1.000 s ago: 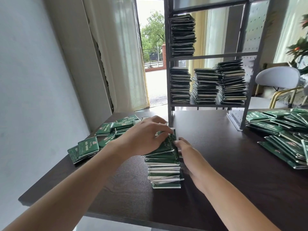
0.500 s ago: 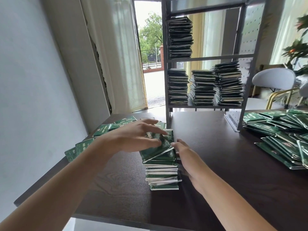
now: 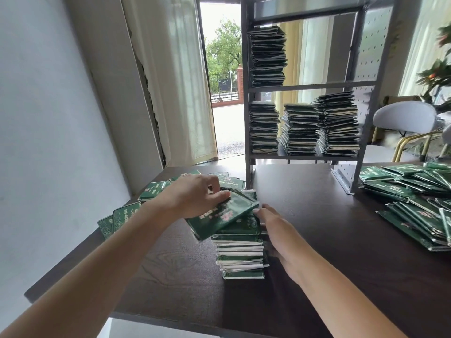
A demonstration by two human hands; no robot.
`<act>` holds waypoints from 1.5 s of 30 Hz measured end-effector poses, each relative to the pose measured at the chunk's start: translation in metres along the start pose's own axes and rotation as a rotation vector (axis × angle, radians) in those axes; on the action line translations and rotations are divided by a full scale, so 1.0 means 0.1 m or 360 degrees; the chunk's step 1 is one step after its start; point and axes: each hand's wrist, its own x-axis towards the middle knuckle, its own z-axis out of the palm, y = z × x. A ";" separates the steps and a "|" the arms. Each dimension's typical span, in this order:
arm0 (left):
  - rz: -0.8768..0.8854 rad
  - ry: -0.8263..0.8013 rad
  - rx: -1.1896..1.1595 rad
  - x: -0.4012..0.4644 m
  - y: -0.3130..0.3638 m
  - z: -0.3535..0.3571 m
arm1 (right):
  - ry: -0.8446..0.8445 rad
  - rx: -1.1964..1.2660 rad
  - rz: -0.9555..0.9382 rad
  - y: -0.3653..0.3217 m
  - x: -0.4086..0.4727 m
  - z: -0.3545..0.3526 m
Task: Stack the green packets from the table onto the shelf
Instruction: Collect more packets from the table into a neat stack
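Your left hand (image 3: 195,198) has its grip clamped on a tilted top packet (image 3: 223,215) over the near pile (image 3: 240,254) on the tabletop (image 3: 317,240), your flat, unclenched right hand (image 3: 275,230) steadying the pile's right side, the shelf (image 3: 305,156) directly beyond.

- You are in a home-like room used for packing: cream curtains (image 3: 180,76), a white chair (image 3: 405,118).
- Your dark bench (image 3: 317,215) carries a metal shelf (image 3: 310,86) of green packets (image 3: 266,57).
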 end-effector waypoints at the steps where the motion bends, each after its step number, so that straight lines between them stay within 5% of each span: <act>1: -0.0069 -0.0051 -0.0126 0.00 0.00 -0.01 | 0.0005 -0.0004 0.0005 -0.01 -0.01 0.00; 4: -0.0219 -0.0140 -0.0611 -0.08 0.04 -0.08 | 0.0034 -0.0022 0.0007 -0.02 -0.03 -0.01; 10: 0.0037 -0.0334 -0.1097 -0.32 0.12 0.09 | 0.0037 -0.0021 0.0051 -0.08 -0.13 0.00; 15: -0.0314 -0.0081 -0.1718 -0.35 0.39 0.29 | -0.0041 -0.0030 -0.0050 -0.16 -0.19 0.09; 21: -0.0560 -0.0221 -0.2385 -0.39 0.55 0.27 | -0.0042 -0.0026 0.0152 -0.26 -0.12 0.18; 45: -0.0589 -0.0337 -0.2003 -0.38 0.01 0.30 | -0.0069 -0.0101 0.0088 -0.26 -0.19 0.18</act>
